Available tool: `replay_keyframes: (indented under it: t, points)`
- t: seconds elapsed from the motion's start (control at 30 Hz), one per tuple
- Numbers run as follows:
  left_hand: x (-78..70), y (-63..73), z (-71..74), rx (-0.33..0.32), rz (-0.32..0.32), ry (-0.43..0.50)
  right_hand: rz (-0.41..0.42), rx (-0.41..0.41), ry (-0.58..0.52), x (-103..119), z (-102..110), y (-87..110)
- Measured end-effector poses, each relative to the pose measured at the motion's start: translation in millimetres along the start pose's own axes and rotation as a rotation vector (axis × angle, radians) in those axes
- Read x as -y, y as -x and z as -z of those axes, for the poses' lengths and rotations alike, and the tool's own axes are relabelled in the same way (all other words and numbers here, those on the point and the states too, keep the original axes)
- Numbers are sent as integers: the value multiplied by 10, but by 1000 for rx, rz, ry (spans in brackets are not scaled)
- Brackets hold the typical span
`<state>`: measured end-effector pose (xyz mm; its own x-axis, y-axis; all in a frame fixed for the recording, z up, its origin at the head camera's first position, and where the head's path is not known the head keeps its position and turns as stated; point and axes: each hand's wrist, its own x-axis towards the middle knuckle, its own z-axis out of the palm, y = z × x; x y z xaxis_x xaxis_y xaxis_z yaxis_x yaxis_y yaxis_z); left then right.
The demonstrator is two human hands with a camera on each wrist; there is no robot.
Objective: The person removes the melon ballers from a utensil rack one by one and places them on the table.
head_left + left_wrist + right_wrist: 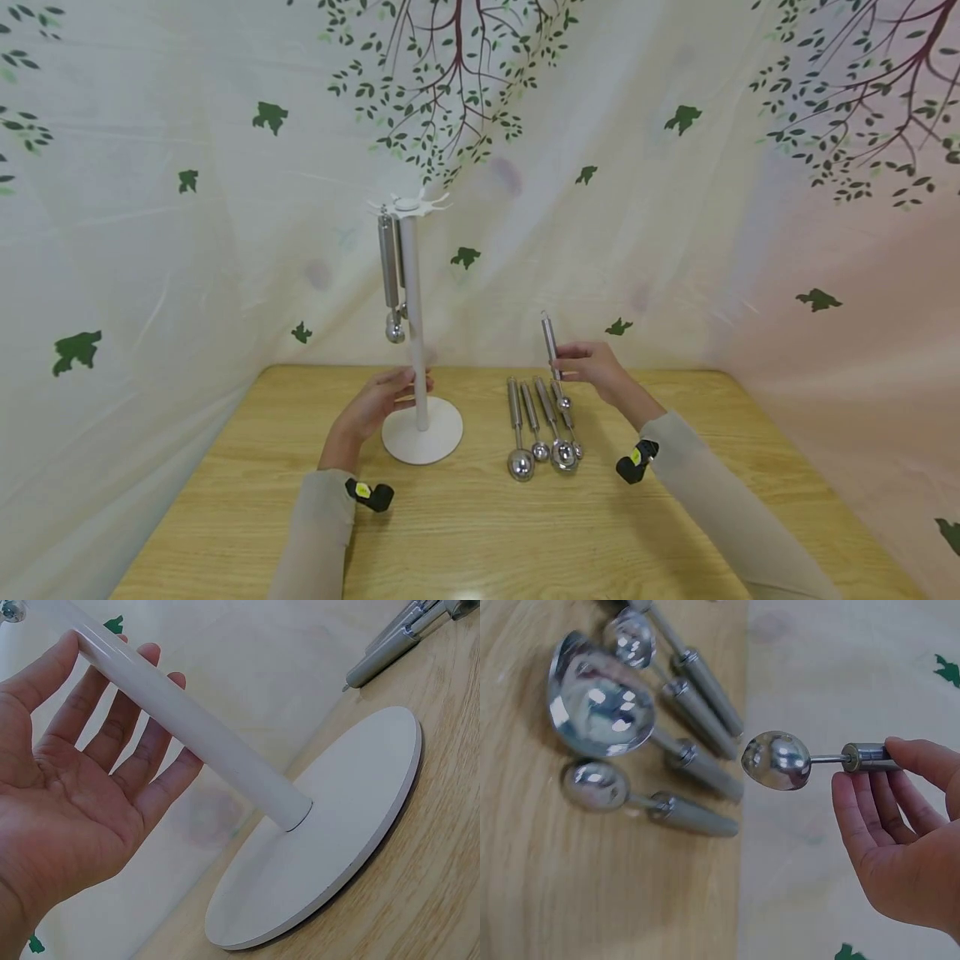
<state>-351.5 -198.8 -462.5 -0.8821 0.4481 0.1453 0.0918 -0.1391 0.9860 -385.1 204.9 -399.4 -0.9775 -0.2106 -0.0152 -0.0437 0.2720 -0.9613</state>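
In the head view my right hand (592,367) pinches the steel handle of a small melon baller (550,337), its handle end up and its round bowl down. The right wrist view shows the bowl (776,760) side on, with thumb and fingertips on the handle. Below it several steel scoops (521,464) of different sizes lie on the table, bowls toward me. My left hand (375,408) holds the white pole of a hook stand (417,333), thumb on one side and fingers behind. From the stand's hooks hang steel scoops (387,262), one partly hidden by the pole.
The stand's round base (360,825) rests on the wooden table (465,525). Several white hooks (435,202) spread from its top. A pale curtain (187,267) with leaf prints surrounds the table's back and sides.
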Motion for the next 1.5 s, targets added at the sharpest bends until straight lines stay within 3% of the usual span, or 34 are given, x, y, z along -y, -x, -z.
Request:
replay_keyframes:
  t: [0.53,1.23,1.5]
  points:
    - [-15,-4,-28,-40,30,17,-23,25,28,-455,240,132]
    - [-11,2,-18,-17,29,-2,-92,28,9,-677,259,221]
    - [1,-9,-23,-43,30,8,-98,11,35,-750,262,243]
